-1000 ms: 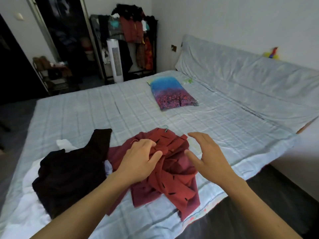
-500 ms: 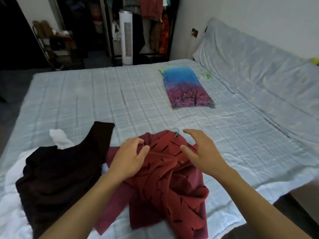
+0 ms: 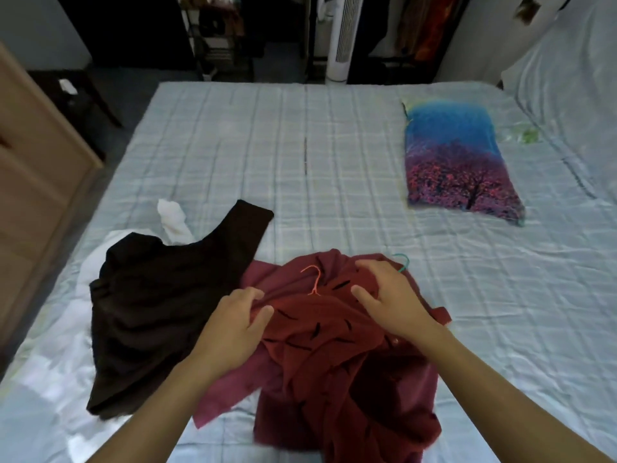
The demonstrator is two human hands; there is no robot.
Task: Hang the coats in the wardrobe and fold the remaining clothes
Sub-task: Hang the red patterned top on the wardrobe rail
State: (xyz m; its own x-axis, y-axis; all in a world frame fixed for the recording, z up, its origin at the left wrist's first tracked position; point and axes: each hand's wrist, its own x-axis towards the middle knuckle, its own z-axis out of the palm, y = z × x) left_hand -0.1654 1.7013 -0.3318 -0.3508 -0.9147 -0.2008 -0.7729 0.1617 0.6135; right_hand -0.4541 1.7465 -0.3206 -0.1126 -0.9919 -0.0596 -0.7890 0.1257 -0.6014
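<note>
here left hand (image 3: 233,324) pinches crumpled dark-red garment (image 3: 334,355); right hand (image 3: 389,297) presses it, fingers curled; thin orange hanger (image 3: 314,279) atop.

Open bedsheet (image 3: 334,182) beyond clothes pile (image 3: 233,312)

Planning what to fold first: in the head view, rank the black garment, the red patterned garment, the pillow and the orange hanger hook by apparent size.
1. Black garment and red patterned garment: look alike, both bunched, unranked.
2. Pillow, farther away, so unsure.
3. Orange hanger hook, smallest.
</note>
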